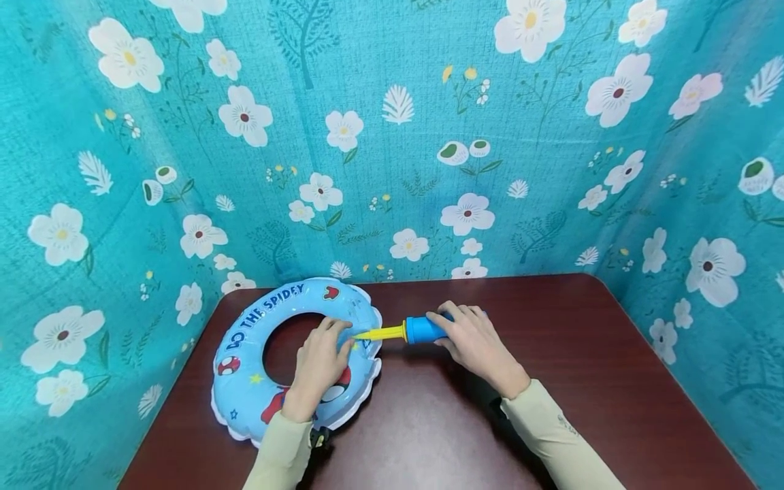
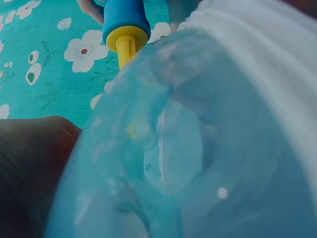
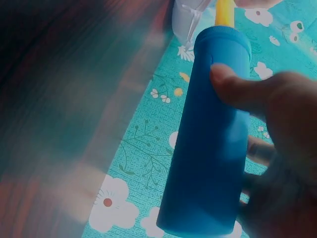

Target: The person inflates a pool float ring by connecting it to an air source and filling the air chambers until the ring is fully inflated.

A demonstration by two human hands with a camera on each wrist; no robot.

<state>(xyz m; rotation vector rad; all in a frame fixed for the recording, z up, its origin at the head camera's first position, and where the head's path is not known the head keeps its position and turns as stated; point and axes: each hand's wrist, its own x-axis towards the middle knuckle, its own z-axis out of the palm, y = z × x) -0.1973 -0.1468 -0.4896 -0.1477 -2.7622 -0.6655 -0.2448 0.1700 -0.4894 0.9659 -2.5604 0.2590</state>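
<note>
A light-blue inflatable swim ring [image 1: 245,373] with a white scalloped edge and "DO THE SPIDEY" lettering lies on the left of the table. My left hand [image 1: 320,364] reaches over its inner hole and pinches the ring on its right side, around the tip of a yellow nozzle. That nozzle [image 1: 386,333] belongs to a blue hand pump [image 1: 422,330], which my right hand [image 1: 480,340] grips around the barrel. In the right wrist view the thumb lies along the pump's barrel [image 3: 210,134]. The ring's translucent wall [image 2: 198,163] fills most of the left wrist view and hides the left fingertips.
The dark red-brown table [image 1: 416,435] has rounded far corners. A teal floral cloth [image 1: 392,170] hangs behind it and along both sides. A small black item [image 1: 320,437] sits at the left wrist, beside the ring's near edge.
</note>
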